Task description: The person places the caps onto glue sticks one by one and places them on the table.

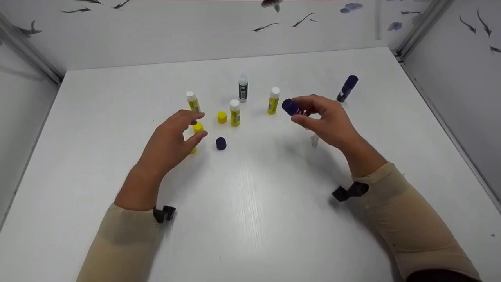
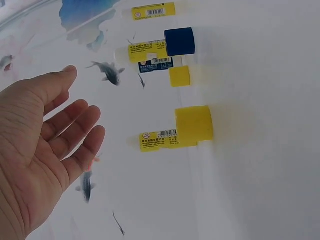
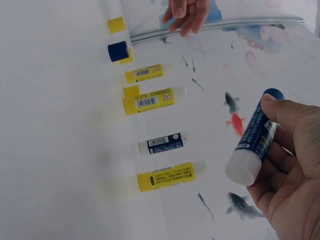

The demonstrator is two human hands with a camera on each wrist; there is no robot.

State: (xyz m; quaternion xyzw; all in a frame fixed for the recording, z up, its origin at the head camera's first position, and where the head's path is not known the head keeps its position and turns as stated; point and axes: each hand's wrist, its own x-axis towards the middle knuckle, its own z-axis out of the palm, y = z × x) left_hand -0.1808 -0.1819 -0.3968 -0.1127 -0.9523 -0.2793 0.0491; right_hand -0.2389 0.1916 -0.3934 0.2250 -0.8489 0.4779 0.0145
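The right hand is pinching a navy glue stick between thumb and fingers, long axis slanting, blue end up, white end seemingly down, right of the navy cap; left of it, the left hand is hovering empty.

On table: four glue sticks toward back, loose cap before them, right of left hand; fifth stick in right hand; sixth stick behind right hand
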